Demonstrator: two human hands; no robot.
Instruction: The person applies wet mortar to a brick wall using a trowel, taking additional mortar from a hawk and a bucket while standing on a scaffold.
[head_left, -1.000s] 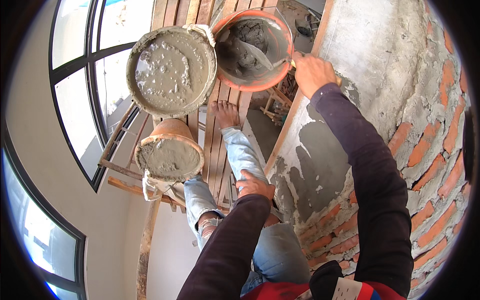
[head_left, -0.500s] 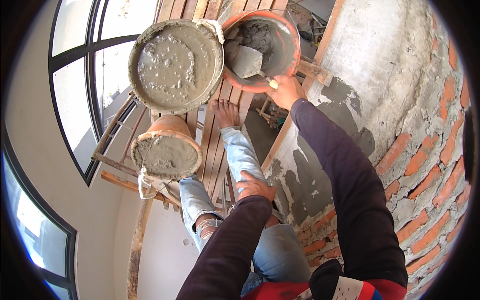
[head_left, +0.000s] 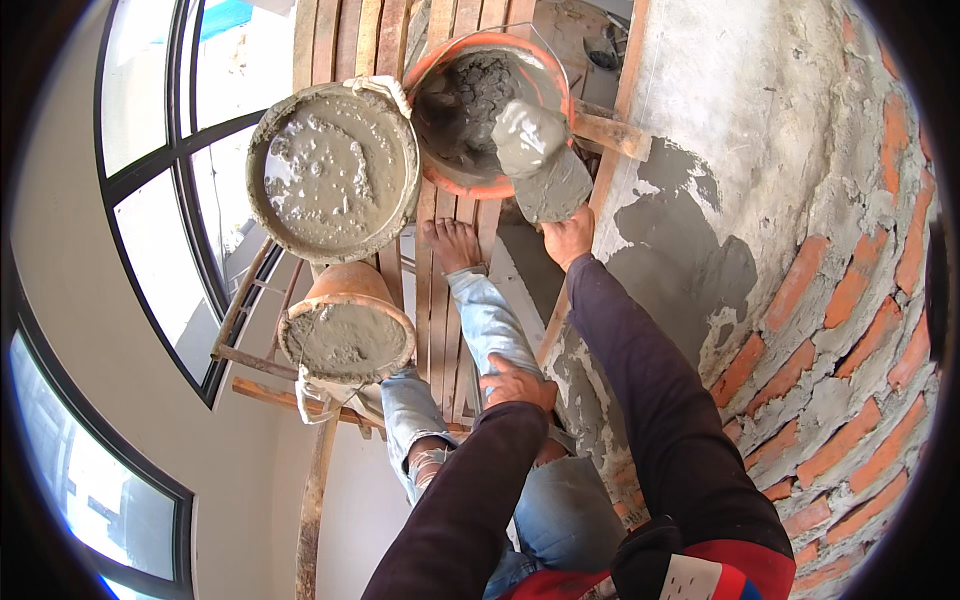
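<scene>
- Head view: right hand (head_left: 566, 236) closed around the handle of a trowel (head_left: 545, 165); the handle itself is hidden inside the fist. The flat blade is loaded with a wet grey lump of mortar and sits over the near right rim of the orange bucket (head_left: 480, 105), far centre.
- Orange bucket: round, plastic, inside smeared dark grey with clumpy mortar; a thin wire bail arcs over its far rim.
- Left hand (head_left: 517, 383) rests palm down on the person's knee in faded blue jeans (head_left: 490, 320), fingers spread, holding nothing.
- Grey tub (head_left: 333, 172) to the left of the orange bucket, caked outside, full of soupy, lumpy grey mix; rims nearly touching.
- Smaller orange pail (head_left: 348, 335), nearer and left, filled level with smoother mortar, a cloth or cord tied at its rim.
- All three stand on a wooden slat platform (head_left: 440, 290); a bare foot (head_left: 452, 243) rests on the slats.
- Right side: brick wall (head_left: 840, 340), red bricks with rough grey joints, a darker damp plaster patch (head_left: 690, 250) on the pale rendered part.
- Left: dark-framed windows (head_left: 150, 200), curved by the lens.
- The person's torso is cut off by the lower edge.
</scene>
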